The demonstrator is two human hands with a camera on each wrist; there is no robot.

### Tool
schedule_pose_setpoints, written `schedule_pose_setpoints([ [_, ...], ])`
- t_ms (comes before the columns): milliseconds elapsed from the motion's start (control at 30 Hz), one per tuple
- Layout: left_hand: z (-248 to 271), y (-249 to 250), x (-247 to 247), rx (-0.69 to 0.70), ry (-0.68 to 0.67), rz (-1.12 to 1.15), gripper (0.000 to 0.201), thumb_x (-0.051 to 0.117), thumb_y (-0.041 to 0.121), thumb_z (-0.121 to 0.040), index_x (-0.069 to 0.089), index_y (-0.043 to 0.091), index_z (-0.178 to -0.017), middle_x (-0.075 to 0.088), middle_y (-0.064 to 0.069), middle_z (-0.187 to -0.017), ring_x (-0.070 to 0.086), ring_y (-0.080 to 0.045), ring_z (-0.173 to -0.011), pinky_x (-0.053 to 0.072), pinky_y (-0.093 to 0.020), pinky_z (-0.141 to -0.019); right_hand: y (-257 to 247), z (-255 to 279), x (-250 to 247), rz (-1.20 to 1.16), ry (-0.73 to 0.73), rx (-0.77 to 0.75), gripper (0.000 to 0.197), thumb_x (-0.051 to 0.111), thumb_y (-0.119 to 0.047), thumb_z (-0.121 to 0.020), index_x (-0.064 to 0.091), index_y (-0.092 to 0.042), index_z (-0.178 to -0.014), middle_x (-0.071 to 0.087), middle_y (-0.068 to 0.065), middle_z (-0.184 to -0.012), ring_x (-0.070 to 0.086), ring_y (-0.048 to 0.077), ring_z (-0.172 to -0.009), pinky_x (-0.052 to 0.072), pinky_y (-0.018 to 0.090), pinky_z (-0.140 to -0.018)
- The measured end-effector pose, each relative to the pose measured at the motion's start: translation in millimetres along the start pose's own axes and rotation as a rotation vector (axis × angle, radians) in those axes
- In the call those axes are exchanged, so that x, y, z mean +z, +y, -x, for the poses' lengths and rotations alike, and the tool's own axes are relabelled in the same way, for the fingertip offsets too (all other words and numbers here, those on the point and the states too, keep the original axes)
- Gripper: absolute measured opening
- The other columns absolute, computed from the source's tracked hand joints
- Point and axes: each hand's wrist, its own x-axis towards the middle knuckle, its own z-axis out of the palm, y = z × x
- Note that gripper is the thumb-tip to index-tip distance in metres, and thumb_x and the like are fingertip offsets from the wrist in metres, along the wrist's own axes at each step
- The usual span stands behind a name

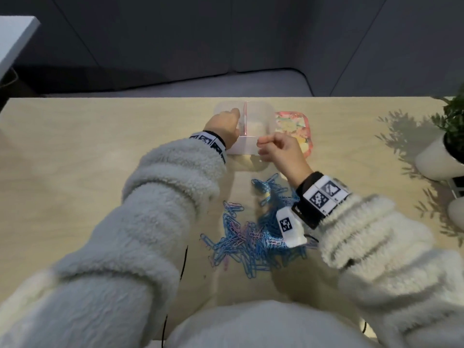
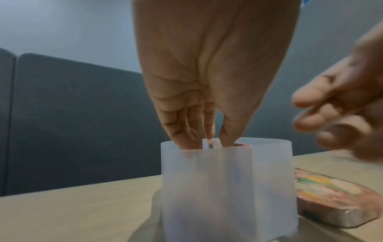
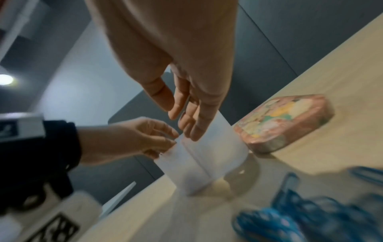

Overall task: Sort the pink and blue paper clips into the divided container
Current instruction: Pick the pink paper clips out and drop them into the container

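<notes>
A translucent divided container (image 1: 261, 111) stands at the table's far middle. My left hand (image 1: 238, 114) reaches down over its left compartment. In the left wrist view its fingertips (image 2: 225, 137) pinch what looks like a small pink paper clip (image 2: 210, 144) at the rim of the container (image 2: 228, 188). My right hand (image 1: 261, 146) hovers by the container's near right corner, fingers loosely curled and holding nothing; the right wrist view shows this hand (image 3: 186, 124) bare above the container (image 3: 207, 155). A mixed pile of blue and pink clips (image 1: 253, 237) lies nearer to me.
A pink floral lid (image 1: 301, 126) lies flat just right of the container. A potted plant in a white pot (image 1: 437, 159) stands at the right edge, with another white object (image 1: 455, 212) below it. The table's far edge runs just behind the container.
</notes>
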Motion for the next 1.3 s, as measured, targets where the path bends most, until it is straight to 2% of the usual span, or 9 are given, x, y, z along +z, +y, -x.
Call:
schedule_pose_setpoints([
  [100, 10, -9, 1, 0.027, 0.037, 0.101, 0.036, 0.040, 0.011, -0.093, 0.044, 0.008, -0.129, 0.054, -0.017, -0.129, 0.052, -0.035, -0.115, 0.041, -0.038, -0.096, 25, 26, 3, 0.221, -0.102, -0.052, 0.019, 0.047, -0.002, -0.089, 0.064, -0.005, -0.098, 0.062, 0.000, -0.088, 0.054, 0.008, -0.073, 0.047, 0.023, -0.067],
  [233, 55, -21, 11, 0.198, 0.236, 0.167, 0.025, 0.046, 0.004, -0.088, 0.061, 0.007, -0.108, 0.060, -0.012, -0.116, 0.051, -0.031, -0.108, 0.042, -0.040, -0.096, 64, 63, 19, 0.628, -0.519, -0.237, 0.020, 0.058, -0.010, -0.081, 0.067, -0.011, -0.100, 0.065, 0.005, -0.099, 0.055, 0.018, -0.091, 0.043, 0.032, -0.086],
  [300, 88, -30, 27, 0.205, 0.166, 0.142, 0.017, 0.051, 0.012, -0.088, 0.063, 0.013, -0.100, 0.064, -0.007, -0.105, 0.054, -0.026, -0.100, 0.045, -0.038, -0.089, 82, 79, 26, 0.846, -0.651, -0.374, 0.026, 0.061, -0.019, -0.081, 0.066, -0.018, -0.106, 0.061, 0.005, -0.112, 0.049, 0.024, -0.105, 0.036, 0.033, -0.093],
  [400, 136, -41, 55, 0.146, -0.157, 0.176, 0.014, 0.057, 0.020, -0.087, 0.064, 0.015, -0.099, 0.063, -0.005, -0.101, 0.056, -0.021, -0.094, 0.043, -0.028, -0.081, 96, 92, 29, 0.992, -0.739, -0.572, 0.033, 0.061, -0.021, -0.074, 0.067, -0.020, -0.106, 0.061, 0.008, -0.115, 0.055, 0.030, -0.104, 0.041, 0.036, -0.093],
  [567, 182, -51, 88, 0.120, -0.311, 0.168, 0.021, 0.068, 0.025, -0.079, 0.066, 0.014, -0.097, 0.060, -0.006, -0.097, 0.055, -0.022, -0.089, 0.048, -0.037, -0.081, 102, 82, 12, 1.058, -0.583, -0.655, 0.017, 0.056, -0.018, -0.070, 0.068, -0.022, -0.082, 0.066, 0.003, -0.096, 0.062, 0.027, -0.081, 0.055, 0.034, -0.072],
  [700, 196, -52, 100, 0.106, -0.266, 0.206, 0.025, 0.071, 0.025, -0.077, 0.064, 0.012, -0.097, 0.057, -0.005, -0.101, 0.050, -0.020, -0.094, 0.044, -0.031, -0.080, 102, 75, -10, 0.963, -0.477, -0.481, 0.020, 0.050, -0.013, -0.075, 0.068, -0.018, -0.079, 0.064, 0.003, -0.097, 0.056, 0.030, -0.090, 0.049, 0.042, -0.080],
  [867, 193, -51, 104, 0.071, -0.234, 0.268, 0.014, 0.064, 0.011, -0.081, 0.064, 0.007, -0.094, 0.061, -0.010, -0.097, 0.056, -0.025, -0.092, 0.042, -0.030, -0.077, 77, 56, -1, 0.908, -0.343, -0.392, 0.020, 0.051, -0.009, -0.086, 0.069, -0.013, -0.093, 0.067, 0.004, -0.098, 0.052, 0.027, -0.098, 0.040, 0.036, -0.086],
  [1067, 178, -57, 99, -0.037, -0.180, 0.267, 0.011, 0.061, 0.013, -0.081, 0.060, 0.010, -0.091, 0.056, -0.004, -0.091, 0.056, -0.026, -0.093, 0.040, -0.029, -0.075, 61, 26, 34, 1.009, -0.506, -0.295, 0.024, 0.063, -0.021, -0.083, 0.066, -0.012, -0.105, 0.060, 0.007, -0.109, 0.050, 0.025, -0.109, 0.043, 0.038, -0.091],
  [1300, 161, -43, 104, -0.023, 0.080, 0.101, 0.019, 0.052, 0.025, -0.089, 0.061, 0.016, -0.103, 0.062, -0.004, -0.104, 0.049, -0.025, -0.100, 0.038, -0.034, -0.086, 72, 23, 25, 0.874, -0.460, -0.188, 0.008, 0.063, -0.012, -0.080, 0.061, -0.008, -0.087, 0.062, 0.010, -0.095, 0.056, 0.025, -0.087, 0.045, 0.035, -0.079],
])
